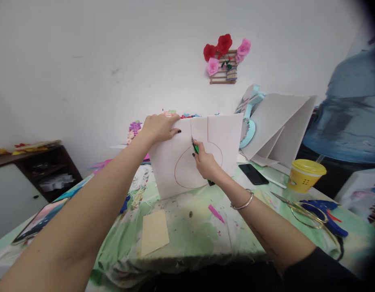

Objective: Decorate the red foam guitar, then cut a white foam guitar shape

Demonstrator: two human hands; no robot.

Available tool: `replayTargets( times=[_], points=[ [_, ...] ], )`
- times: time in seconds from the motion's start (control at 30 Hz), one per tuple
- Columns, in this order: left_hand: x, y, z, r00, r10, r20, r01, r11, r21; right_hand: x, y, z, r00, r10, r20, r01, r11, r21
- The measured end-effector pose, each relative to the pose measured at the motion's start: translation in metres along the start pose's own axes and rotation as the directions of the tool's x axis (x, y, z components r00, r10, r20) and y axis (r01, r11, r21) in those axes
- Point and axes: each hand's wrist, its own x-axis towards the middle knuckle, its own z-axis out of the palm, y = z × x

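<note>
A white board (163, 170) stands on edge on the table, with a brown outline of a round shape and a straight neck drawn on it. My left hand (161, 126) grips its top edge, thumb on the front face and fingers mostly hidden behind. In my closed right hand (205, 160) is a green and black utility knife (195, 148). Its blade meets the board at the left line of the neck. How deep the tip goes I cannot tell.
On the right lie a black phone (253, 174), gold-handled scissors (307, 214), a blue glue gun (323, 219) and a yellow tub (306, 176). Folded grey boards (275, 125) stand behind. A beige card (155, 232) and a pink scrap (216, 213) lie in front.
</note>
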Motion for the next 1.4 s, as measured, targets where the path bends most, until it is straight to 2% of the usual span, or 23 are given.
replayTargets(
  times=[0.23, 0.77, 1.2, 1.4],
  points=[
    [0.0, -0.0007, 0.0006, 1.0, 0.008, -0.017, -0.007, 1.0, 0.018, -0.0034, 0.0028, -0.0016, 0.999, -0.01, 0.031, 0.008, 0.999, 0.048],
    [0.001, -0.0015, 0.0022, 0.999, 0.026, -0.048, -0.025, 0.999, 0.036, -0.006, 0.0029, 0.0003, 0.997, 0.051, 0.058, -0.057, 0.993, 0.107],
    [-0.0006, 0.0, -0.0009, 1.0, 0.018, -0.016, -0.017, 0.999, 0.027, -0.0086, 0.0026, 0.0013, 0.991, 0.097, 0.093, -0.116, 0.967, 0.228],
    [-0.0004, -0.0005, -0.001, 0.999, 0.027, -0.019, -0.027, 1.0, 0.014, -0.0111, 0.0017, 0.0028, 0.993, 0.089, 0.075, -0.104, 0.966, 0.237]
  ],
)
